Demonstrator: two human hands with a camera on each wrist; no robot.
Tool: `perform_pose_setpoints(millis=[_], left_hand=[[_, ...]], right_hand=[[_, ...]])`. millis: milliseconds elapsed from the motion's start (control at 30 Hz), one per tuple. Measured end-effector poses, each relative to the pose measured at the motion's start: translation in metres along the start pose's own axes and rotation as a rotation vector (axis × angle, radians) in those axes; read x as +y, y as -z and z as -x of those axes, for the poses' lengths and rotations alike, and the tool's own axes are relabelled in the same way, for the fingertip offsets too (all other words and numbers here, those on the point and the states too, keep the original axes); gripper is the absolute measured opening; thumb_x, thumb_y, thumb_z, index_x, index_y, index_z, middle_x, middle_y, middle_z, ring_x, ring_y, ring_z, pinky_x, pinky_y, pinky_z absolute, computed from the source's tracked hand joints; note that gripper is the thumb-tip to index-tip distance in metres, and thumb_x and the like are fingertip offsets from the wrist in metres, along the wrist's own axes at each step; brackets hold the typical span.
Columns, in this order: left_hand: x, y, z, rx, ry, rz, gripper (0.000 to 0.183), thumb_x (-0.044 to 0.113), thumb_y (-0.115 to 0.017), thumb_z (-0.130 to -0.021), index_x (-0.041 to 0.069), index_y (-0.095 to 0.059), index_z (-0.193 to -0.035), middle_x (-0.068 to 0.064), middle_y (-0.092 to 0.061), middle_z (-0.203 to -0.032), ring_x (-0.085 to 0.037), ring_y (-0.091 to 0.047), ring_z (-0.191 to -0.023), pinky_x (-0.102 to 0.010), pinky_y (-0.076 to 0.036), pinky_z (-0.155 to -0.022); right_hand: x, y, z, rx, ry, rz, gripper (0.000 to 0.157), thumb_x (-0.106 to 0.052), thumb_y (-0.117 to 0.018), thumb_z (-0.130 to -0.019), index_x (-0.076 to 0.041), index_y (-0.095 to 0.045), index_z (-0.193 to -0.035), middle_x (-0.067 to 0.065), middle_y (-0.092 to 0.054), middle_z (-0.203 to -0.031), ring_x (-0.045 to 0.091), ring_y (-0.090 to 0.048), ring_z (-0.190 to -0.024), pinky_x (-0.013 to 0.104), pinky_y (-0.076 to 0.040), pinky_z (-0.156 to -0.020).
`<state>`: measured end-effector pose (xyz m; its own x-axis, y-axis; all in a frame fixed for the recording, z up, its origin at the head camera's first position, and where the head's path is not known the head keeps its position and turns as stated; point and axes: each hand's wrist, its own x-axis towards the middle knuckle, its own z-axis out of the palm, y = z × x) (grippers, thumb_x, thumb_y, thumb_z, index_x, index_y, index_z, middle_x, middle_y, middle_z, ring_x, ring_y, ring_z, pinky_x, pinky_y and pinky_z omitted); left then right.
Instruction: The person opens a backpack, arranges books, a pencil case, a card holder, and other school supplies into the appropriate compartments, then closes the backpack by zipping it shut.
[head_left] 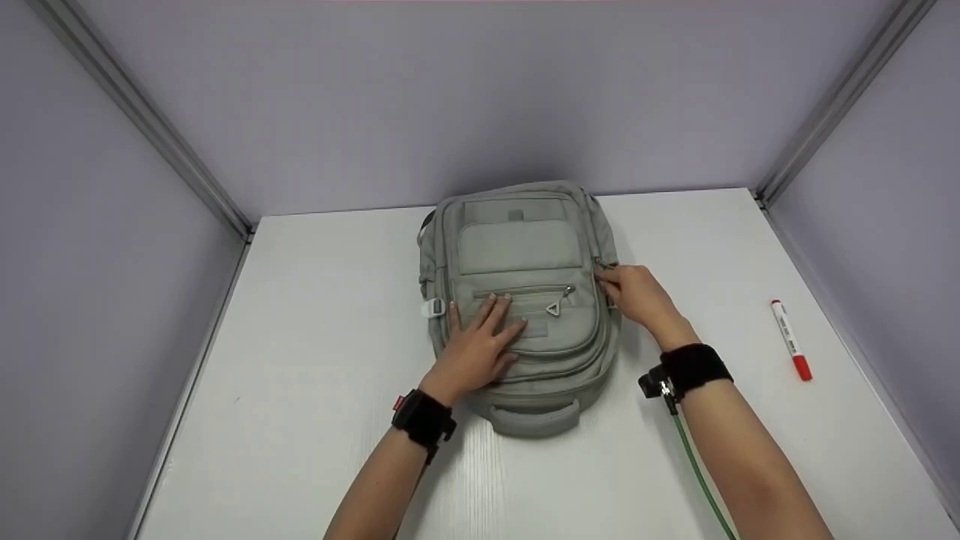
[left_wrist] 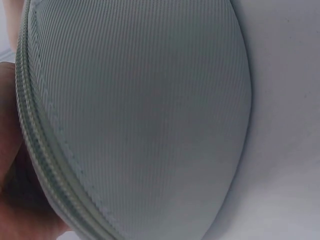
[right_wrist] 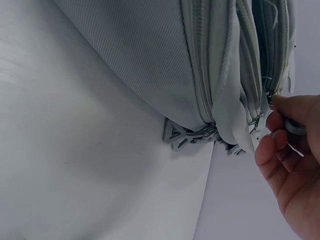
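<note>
A grey-green backpack lies on the white table, front face up, its grab handle toward the person. My left hand rests spread on the lower front of it, below a short horizontal zipper with a triangular pull. At the bag's right edge, my right hand pinches a zipper pull between thumb and fingers. The right wrist view shows that zipper parted above the slider. Other triangular pulls hang from the neighbouring zippers. Ribbed fabric fills most of the left wrist view.
A white marker with a red cap lies on the table to the right. Pale panels enclose the table at the back and both sides. A green cable runs from the right wristband along the forearm.
</note>
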<state>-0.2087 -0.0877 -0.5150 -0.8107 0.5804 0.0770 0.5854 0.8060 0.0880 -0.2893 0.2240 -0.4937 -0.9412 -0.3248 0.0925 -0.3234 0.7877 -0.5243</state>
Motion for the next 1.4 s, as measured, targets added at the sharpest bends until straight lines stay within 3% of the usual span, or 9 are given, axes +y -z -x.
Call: perform_pose_setpoints(millis=[200, 367, 567, 667, 800, 933, 1400], left_hand=[[0.001, 0.0, 0.0, 0.008, -0.004, 0.013, 0.052, 0.046, -0.048, -0.102, 0.031, -0.04, -0.151, -0.009, -0.017, -0.162, -0.031, -0.015, -0.147, -0.076, -0.014, -0.101], [0.002, 0.001, -0.001, 0.009, 0.005, 0.038, 0.048, 0.043, -0.046, -0.103, 0.03, -0.043, -0.15, -0.007, -0.019, -0.162, -0.03, -0.017, -0.147, -0.076, -0.017, -0.1], [0.003, 0.003, -0.001, -0.031, 0.006, 0.083, 0.063, 0.056, -0.052, -0.096, 0.029, -0.04, -0.151, -0.007, -0.016, -0.162, -0.031, -0.014, -0.148, -0.076, -0.014, -0.101], [0.002, 0.002, -0.002, -0.035, 0.008, 0.1, 0.068, 0.058, -0.056, -0.093, 0.029, -0.038, -0.152, -0.007, -0.014, -0.163, -0.031, -0.013, -0.148, -0.077, -0.014, -0.101], [0.003, -0.001, -0.002, -0.029, 0.01, 0.075, 0.068, 0.055, -0.059, -0.093, 0.03, -0.037, -0.152, -0.008, -0.014, -0.163, -0.032, -0.013, -0.148, -0.077, -0.015, -0.1], [0.004, -0.003, -0.001, -0.017, 0.013, 0.056, 0.064, 0.052, -0.057, -0.095, 0.03, -0.038, -0.152, -0.008, -0.014, -0.163, -0.032, -0.014, -0.147, -0.077, -0.015, -0.1], [0.005, -0.003, -0.003, -0.027, 0.042, 0.051, 0.061, 0.051, -0.054, -0.098, 0.033, -0.035, -0.153, -0.007, -0.014, -0.163, -0.031, -0.013, -0.148, -0.076, -0.015, -0.101]], right_hand=[[-0.006, -0.002, 0.008, 0.022, -0.023, 0.042, 0.024, -0.004, -0.062, -0.095, 0.002, -0.07, -0.118, 0.021, -0.069, -0.107, 0.036, -0.066, -0.097, 0.048, -0.051, -0.081], [-0.011, -0.006, 0.018, 0.071, -0.045, 0.09, 0.023, -0.004, -0.061, -0.093, 0.003, -0.071, -0.113, 0.021, -0.071, -0.099, 0.035, -0.067, -0.085, 0.046, -0.052, -0.07], [-0.016, -0.01, 0.031, 0.125, -0.029, 0.113, 0.021, -0.003, -0.064, -0.091, 0.002, -0.073, -0.108, 0.017, -0.069, -0.081, 0.03, -0.064, -0.066, 0.043, -0.049, -0.057], [-0.019, -0.011, 0.038, 0.135, -0.017, 0.105, 0.02, -0.003, -0.065, -0.09, 0.002, -0.074, -0.107, 0.019, -0.071, -0.087, 0.033, -0.067, -0.073, 0.045, -0.052, -0.061], [-0.022, -0.011, 0.047, 0.107, -0.015, 0.085, 0.019, -0.004, -0.066, -0.091, 0.004, -0.074, -0.106, 0.021, -0.072, -0.094, 0.032, -0.068, -0.077, 0.043, -0.053, -0.062], [-0.026, -0.011, 0.056, 0.065, -0.031, 0.049, 0.018, -0.003, -0.065, -0.09, 0.004, -0.074, -0.104, 0.019, -0.072, -0.091, 0.022, -0.063, -0.064, 0.035, -0.048, -0.053], [-0.043, -0.013, 0.083, 0.001, -0.024, -0.113, 0.012, -0.001, -0.067, -0.084, 0.0, -0.078, -0.088, 0.008, -0.073, -0.079, 0.009, -0.057, -0.058, 0.027, -0.046, -0.051]])
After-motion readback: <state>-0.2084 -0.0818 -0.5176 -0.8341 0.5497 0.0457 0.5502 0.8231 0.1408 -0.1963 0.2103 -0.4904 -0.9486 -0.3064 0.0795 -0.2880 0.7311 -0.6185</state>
